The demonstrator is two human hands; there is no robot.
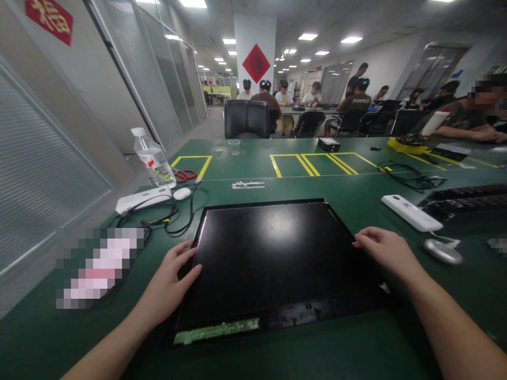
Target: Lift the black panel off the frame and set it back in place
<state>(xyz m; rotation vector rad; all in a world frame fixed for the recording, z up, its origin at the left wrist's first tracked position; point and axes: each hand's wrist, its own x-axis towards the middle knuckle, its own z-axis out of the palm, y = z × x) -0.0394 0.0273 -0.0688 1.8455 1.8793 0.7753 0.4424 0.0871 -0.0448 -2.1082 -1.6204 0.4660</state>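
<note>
A black LCD screen panel (273, 258) lies in front of me on the green table. A green circuit strip (217, 330) shows along its near left edge. My left hand (171, 279) holds the panel's left edge, the thumb over the top and the fingers along the side. At the right edge, my right hand (386, 250) has its thumb and fingers pinched together on the frame. The undersides of both grips are hidden.
Left on the green table (214, 192) are a water bottle (152, 158), red-handled scissors (185, 175), a white power bank (144, 200) and black cables. Another white power bank (412, 212) and a silver mouse (442, 251) lie right. A plastic cup (234, 147) stands farther back. People sit beyond.
</note>
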